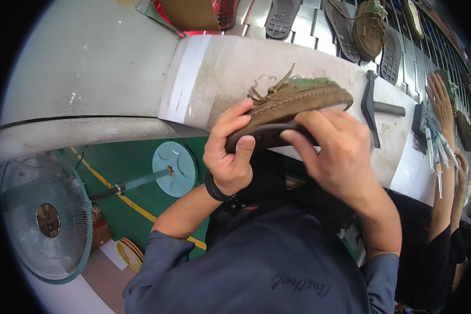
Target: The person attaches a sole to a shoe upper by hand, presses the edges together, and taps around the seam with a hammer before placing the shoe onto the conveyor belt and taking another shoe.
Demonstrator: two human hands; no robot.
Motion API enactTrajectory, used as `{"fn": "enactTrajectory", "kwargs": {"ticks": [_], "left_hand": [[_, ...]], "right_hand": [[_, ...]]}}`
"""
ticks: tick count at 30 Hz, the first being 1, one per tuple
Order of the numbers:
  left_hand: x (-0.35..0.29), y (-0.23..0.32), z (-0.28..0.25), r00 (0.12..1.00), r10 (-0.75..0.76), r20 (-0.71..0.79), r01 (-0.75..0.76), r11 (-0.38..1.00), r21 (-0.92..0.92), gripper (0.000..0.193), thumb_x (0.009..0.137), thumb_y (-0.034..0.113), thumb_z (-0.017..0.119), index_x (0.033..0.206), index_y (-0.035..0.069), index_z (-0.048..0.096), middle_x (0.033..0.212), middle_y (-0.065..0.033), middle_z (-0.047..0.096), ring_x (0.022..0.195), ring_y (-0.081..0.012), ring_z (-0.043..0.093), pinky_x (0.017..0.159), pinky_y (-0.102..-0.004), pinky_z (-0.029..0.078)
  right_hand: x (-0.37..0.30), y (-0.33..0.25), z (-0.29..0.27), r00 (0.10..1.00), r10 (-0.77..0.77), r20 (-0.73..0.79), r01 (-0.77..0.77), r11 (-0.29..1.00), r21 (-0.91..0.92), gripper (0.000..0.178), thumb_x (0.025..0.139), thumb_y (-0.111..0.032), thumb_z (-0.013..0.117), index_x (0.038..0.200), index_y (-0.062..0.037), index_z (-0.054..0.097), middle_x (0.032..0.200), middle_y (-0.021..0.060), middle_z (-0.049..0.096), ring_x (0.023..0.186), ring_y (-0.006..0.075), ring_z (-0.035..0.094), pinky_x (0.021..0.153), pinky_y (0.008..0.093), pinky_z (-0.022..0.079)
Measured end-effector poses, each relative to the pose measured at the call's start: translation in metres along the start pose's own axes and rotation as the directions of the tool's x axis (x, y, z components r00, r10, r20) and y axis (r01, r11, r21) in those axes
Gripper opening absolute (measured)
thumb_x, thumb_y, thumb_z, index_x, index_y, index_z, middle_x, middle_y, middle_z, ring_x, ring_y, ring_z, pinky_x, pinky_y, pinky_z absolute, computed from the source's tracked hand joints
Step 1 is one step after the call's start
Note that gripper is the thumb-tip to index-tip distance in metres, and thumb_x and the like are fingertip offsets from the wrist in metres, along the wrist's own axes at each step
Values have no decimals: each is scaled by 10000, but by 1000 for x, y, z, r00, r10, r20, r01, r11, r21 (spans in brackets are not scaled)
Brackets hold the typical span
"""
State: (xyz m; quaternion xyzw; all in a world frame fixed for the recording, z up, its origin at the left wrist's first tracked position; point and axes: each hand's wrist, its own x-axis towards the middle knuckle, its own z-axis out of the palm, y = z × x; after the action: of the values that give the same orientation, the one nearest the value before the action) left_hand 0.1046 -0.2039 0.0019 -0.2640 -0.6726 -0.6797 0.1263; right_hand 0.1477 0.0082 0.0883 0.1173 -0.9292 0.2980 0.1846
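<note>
A brown lace-up shoe (298,102) with a green lining is held on its side above the near edge of the pale bench. Against its underside lies a dark sole (267,136), touching at the toe end on the left, with a gap showing toward the right end. My left hand (231,144) wraps round the left end, thumb on the sole and fingers on the upper. With thumb and bent fingers, my right hand (335,146) grips the sole's edge near the middle. Right of the shoe, a hammer (370,107) rests on the bench.
Along the far side runs a slatted metal conveyor (311,26) carrying loose soles (282,18) and shoes (370,29). At the right, a co-worker's hands (442,99) reach over the conveyor near several syringe-like tubes (437,149). A standing fan (47,220) is at the lower left.
</note>
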Motion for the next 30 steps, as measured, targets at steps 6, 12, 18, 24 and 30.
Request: {"fn": "enactTrajectory", "kwargs": {"ticks": [6, 12, 18, 24, 30], "left_hand": [[-18, -12, -5, 949, -241, 204, 267, 957, -112, 296, 1044, 126, 706, 1294, -23, 650, 1467, -258, 636, 1357, -296, 621, 1146, -390, 471], [-1, -7, -15, 882, -365, 298, 442, 861, -252, 260, 983, -3, 675, 1242, -14, 655, 1467, -236, 633, 1344, -242, 611, 1136, -376, 482], [11, 0, -12, 830, -461, 314, 533, 822, -203, 235, 932, 26, 707, 1150, 8, 621, 1416, -259, 651, 1353, -291, 600, 1197, -445, 418], [22, 4, -6, 817, -479, 321, 531, 842, -94, 189, 924, 37, 731, 1057, 43, 598, 1372, -194, 668, 1328, -251, 586, 1190, -424, 404], [28, 6, 0, 804, -484, 346, 521, 853, -17, 191, 905, 2, 745, 1020, 77, 612, 1351, -122, 649, 1263, -195, 592, 1110, -376, 461]], "right_hand": [[-29, 10, -3, 991, 95, 97, -76, 981, -178, 234, 800, -147, 873, 961, -72, 720, 1340, 160, 640, 763, 277, 703, 667, 386, 568], [-25, 9, -3, 987, 57, 150, -19, 970, -240, 199, 844, -186, 853, 928, -62, 721, 1419, 252, 646, 806, 312, 752, 663, 391, 592], [-19, 7, -5, 982, 83, 172, -42, 972, -231, 195, 871, -196, 831, 911, -39, 722, 1357, 298, 676, 739, 342, 750, 638, 409, 590], [-17, 6, -7, 976, 113, 188, -67, 970, -234, 202, 854, -184, 837, 904, -28, 719, 1340, 300, 683, 803, 351, 755, 699, 414, 596], [-16, 12, -6, 982, 79, 170, -32, 964, -264, 202, 841, -172, 840, 883, -20, 715, 1291, 296, 707, 919, 394, 746, 860, 430, 600]]}}
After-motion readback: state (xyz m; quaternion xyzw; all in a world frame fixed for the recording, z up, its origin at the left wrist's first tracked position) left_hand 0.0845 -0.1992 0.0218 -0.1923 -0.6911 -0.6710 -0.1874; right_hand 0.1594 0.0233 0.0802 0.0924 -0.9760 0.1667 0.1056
